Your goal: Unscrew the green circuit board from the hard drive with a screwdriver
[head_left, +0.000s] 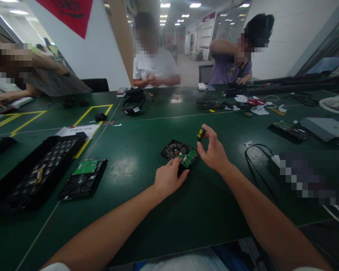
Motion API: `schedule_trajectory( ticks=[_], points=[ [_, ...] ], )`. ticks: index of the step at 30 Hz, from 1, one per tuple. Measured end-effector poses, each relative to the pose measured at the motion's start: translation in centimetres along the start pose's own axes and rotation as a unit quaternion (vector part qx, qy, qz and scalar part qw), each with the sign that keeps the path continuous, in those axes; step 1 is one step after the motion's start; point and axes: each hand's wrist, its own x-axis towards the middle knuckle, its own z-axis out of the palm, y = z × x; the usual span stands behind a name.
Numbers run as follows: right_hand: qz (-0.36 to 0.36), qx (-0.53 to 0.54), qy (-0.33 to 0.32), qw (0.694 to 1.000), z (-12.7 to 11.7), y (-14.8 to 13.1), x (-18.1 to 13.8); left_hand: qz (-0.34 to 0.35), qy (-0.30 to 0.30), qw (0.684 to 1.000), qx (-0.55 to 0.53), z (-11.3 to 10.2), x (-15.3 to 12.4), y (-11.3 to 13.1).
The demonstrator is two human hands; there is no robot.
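In front of me a hard drive (172,149) lies on the green table, its black metal underside up, with a green circuit board (190,158) at its right end. My left hand (168,177) grips the drive's near side, fingers on top and thumb at the near edge. Just right of the drive, my right hand (214,152) is raised above the table. Between its thumb and fingers it pinches a short yellow-and-black screwdriver handle (200,134); no shaft can be made out.
Another hard drive (83,177) lies to the left, beside a long black tray (42,169). At right are a third drive (289,131), a grey box (327,129) and a cable (257,165). A black strapped device (134,103) lies farther back. Several people sit across the table.
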Motion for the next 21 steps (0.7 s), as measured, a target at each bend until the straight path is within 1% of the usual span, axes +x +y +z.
schedule_trajectory(
  ticks=[6,13,18,21],
  points=[
    [0.015,-0.023,0.023,0.999,-0.04,0.13,0.03,0.002,0.001,1.0,-0.005,-0.26,-0.05,0.1],
    [0.023,0.007,0.029,0.999,0.11,0.14,-0.1,-0.007,-0.007,1.0,-0.001,-0.24,0.02,0.12],
    [0.027,-0.006,0.064,0.998,0.29,0.08,-0.24,-0.003,0.004,1.0,0.0,0.03,0.02,0.05],
    [0.024,-0.004,0.064,0.998,0.32,0.18,-0.3,0.003,0.007,1.0,-0.002,0.08,-0.03,-0.01]
  ],
)
